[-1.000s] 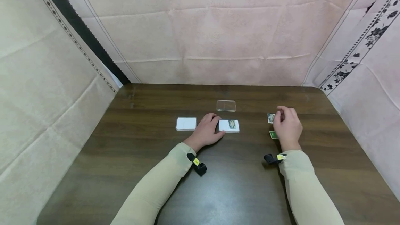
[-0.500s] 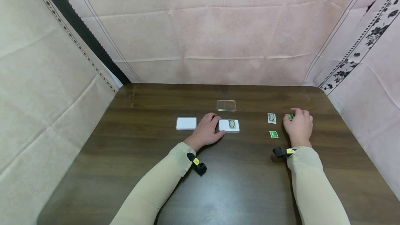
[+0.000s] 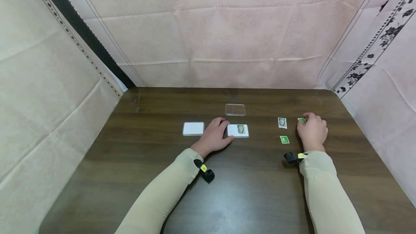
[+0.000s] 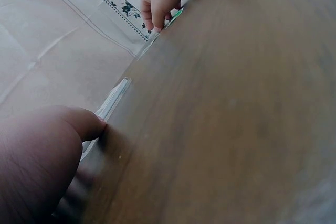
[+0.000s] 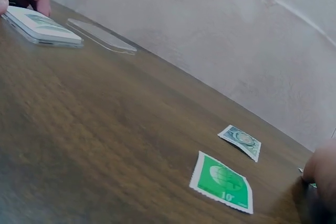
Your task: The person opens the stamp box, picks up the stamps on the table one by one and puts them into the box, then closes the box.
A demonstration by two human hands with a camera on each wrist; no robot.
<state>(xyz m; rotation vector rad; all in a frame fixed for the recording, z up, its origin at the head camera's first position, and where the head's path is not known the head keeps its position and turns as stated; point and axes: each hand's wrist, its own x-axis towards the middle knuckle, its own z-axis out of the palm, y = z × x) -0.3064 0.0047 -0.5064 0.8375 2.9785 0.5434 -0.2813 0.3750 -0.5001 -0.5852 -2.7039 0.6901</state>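
Fingers (image 3: 219, 120) of left hand (image 3: 212, 138) gripped clear rectangular plastic case (image 3: 233, 130); right hand (image 3: 313, 131), grip unclear, touched green paper stamp (image 3: 302, 120) at right.

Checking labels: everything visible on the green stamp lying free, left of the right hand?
The green stamp looks like thin paper: bright green face, white toothed border, pale globe-like round motif, a printed 10, and smaller print too blurred to read. It lies face up on the wood-grained table, slightly curved, nearer the person than the grey-green stamp and apart from it. Neither the left hand nor the right hand, off to its right, touches it.
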